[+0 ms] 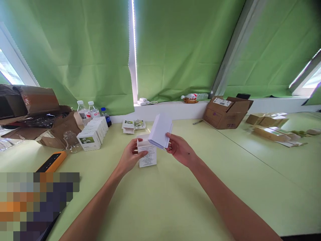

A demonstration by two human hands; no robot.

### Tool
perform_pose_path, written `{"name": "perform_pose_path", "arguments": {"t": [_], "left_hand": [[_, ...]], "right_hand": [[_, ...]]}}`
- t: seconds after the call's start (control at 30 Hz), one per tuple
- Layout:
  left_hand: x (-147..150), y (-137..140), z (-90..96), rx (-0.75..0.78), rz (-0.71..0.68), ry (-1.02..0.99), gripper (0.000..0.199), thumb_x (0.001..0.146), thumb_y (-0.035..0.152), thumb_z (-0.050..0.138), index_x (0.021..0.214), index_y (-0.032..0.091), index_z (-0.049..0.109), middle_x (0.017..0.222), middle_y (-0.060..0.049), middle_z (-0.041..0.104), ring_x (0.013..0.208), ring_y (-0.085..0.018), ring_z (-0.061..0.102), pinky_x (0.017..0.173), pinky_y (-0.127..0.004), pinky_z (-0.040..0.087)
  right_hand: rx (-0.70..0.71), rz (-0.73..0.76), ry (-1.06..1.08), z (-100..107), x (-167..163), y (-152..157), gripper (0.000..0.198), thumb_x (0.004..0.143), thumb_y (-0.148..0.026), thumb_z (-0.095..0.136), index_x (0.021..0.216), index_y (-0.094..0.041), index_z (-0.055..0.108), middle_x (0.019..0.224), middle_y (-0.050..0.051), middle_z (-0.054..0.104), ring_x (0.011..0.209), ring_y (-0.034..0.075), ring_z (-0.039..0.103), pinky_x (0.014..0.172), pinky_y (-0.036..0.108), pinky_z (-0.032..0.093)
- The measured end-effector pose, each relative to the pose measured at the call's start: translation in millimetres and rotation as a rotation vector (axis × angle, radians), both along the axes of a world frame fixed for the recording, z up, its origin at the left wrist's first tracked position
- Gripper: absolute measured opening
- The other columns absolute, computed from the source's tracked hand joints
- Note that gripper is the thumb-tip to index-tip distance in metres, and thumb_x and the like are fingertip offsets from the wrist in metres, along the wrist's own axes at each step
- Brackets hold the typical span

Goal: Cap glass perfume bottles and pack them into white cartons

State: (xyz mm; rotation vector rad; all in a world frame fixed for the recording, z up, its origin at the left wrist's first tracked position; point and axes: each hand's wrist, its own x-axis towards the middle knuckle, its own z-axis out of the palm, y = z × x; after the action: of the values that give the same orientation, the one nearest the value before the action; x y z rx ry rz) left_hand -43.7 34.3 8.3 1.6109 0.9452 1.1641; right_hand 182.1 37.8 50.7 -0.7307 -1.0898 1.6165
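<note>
My left hand (132, 154) is closed around the left side of a small white carton (147, 158) with printed text on its front. The carton stands upright on the table, and its top flap is raised. In my right hand (179, 149) is a plain white folded piece of card or paper (161, 130), pinched at its right edge between thumb and fingers. This piece is tilted above the carton's top right corner, its lower end over the opening. Whether anything lies inside the carton is hidden.
To the left stands a row of white cartons (89, 140) beside bottles (94, 110) and an opened brown box (50, 134). Another carton (128, 126) sits near the wall. At the right are a cardboard box (225, 113) and flattened cartons (271, 133). An orange-edged device (51, 162) lies at left.
</note>
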Motion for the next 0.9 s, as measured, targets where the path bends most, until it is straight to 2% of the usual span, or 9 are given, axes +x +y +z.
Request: {"name": "perform_pose_path", "arguments": {"t": [0.13, 0.3, 0.43, 0.5, 0.6, 0.73, 0.8, 0.9], "left_hand": [[-1.5, -2.7, 4.9, 0.021, -0.015, 0.010, 0.043, 0.081, 0.039, 0.062, 0.118, 0.022, 0.049, 0.112, -0.007, 0.063, 0.100, -0.020, 0.061, 0.084, -0.036, 0.051], [-8.4, -8.4, 21.1, 0.105, 0.000, 0.023, 0.028, 0.083, 0.040, 0.059, 0.103, 0.020, 0.060, 0.124, -0.008, 0.057, 0.102, -0.021, 0.060, 0.090, -0.037, 0.049], [-15.6, -13.4, 36.2, 0.227, 0.069, 0.215, 0.032, 0.083, 0.043, 0.057, 0.108, 0.022, 0.062, 0.124, -0.007, 0.058, 0.105, -0.022, 0.060, 0.092, -0.037, 0.048], [-22.0, -18.0, 39.9, 0.263, 0.200, 0.363, 0.036, 0.086, 0.046, 0.051, 0.113, 0.024, 0.059, 0.122, -0.007, 0.059, 0.104, -0.021, 0.060, 0.089, -0.036, 0.049], [-37.5, -32.1, 36.0, 0.234, 0.485, 0.684, 0.043, 0.089, 0.051, 0.041, 0.122, 0.026, 0.052, 0.126, -0.008, 0.057, 0.104, -0.024, 0.060, 0.086, -0.039, 0.048], [-63.8, -66.3, 18.8, 0.122, 0.839, 1.209, 0.059, 0.087, 0.054, 0.037, 0.130, 0.015, 0.048, 0.139, -0.018, 0.043, 0.119, -0.036, 0.049, 0.101, -0.049, 0.033], [-76.5, -86.5, 10.5, 0.028, 0.972, 1.348, 0.065, 0.086, 0.056, 0.033, 0.132, 0.012, 0.045, 0.142, -0.023, 0.037, 0.117, -0.039, 0.050, 0.104, -0.054, 0.025], [-96.3, -114.0, 1.2, -0.095, 1.067, 1.368, 0.069, 0.085, 0.059, 0.028, 0.135, 0.013, 0.041, 0.147, -0.025, 0.026, 0.114, -0.041, 0.052, 0.103, -0.062, 0.018]], "right_hand": [[0.083, -0.042, -0.031, -1.1, -2.3, -2.0, 0.027, 0.078, -0.042, 0.069, 0.090, -0.018, 0.064, 0.075, 0.001, 0.061, 0.053, 0.009, 0.053, 0.043, 0.020, 0.039], [0.196, -0.009, -0.220, -2.1, -5.9, -7.1, 0.032, 0.081, -0.044, 0.064, 0.099, -0.018, 0.061, 0.053, -0.002, 0.056, 0.042, 0.011, 0.050, 0.038, 0.022, 0.036], [0.236, 0.008, -0.282, 0.1, -9.6, -12.1, 0.034, 0.083, -0.047, 0.061, 0.101, -0.019, 0.059, 0.053, -0.001, 0.059, 0.044, 0.013, 0.054, 0.044, 0.025, 0.043], [0.245, 0.009, -0.298, 1.5, -11.0, -13.5, 0.034, 0.082, -0.047, 0.062, 0.100, -0.018, 0.060, 0.059, 0.000, 0.062, 0.048, 0.014, 0.057, 0.047, 0.027, 0.046], [0.262, 0.022, -0.315, 2.9, -11.9, -14.4, 0.034, 0.081, -0.046, 0.063, 0.100, -0.018, 0.061, 0.068, 0.001, 0.063, 0.053, 0.014, 0.060, 0.050, 0.028, 0.049], [0.274, 0.063, -0.350, 2.4, -11.6, -14.9, 0.033, 0.081, -0.047, 0.064, 0.097, -0.018, 0.061, 0.068, 0.001, 0.062, 0.052, 0.013, 0.059, 0.049, 0.027, 0.048], [0.282, 0.079, -0.368, 1.4, -11.5, -15.3, 0.034, 0.081, -0.047, 0.063, 0.096, -0.017, 0.061, 0.069, 0.001, 0.061, 0.052, 0.013, 0.059, 0.048, 0.026, 0.047], [0.286, 0.084, -0.380, 0.2, -11.3, -15.3, 0.035, 0.080, -0.048, 0.064, 0.098, -0.017, 0.062, 0.070, 0.001, 0.061, 0.053, 0.013, 0.059, 0.048, 0.026, 0.046]]}}
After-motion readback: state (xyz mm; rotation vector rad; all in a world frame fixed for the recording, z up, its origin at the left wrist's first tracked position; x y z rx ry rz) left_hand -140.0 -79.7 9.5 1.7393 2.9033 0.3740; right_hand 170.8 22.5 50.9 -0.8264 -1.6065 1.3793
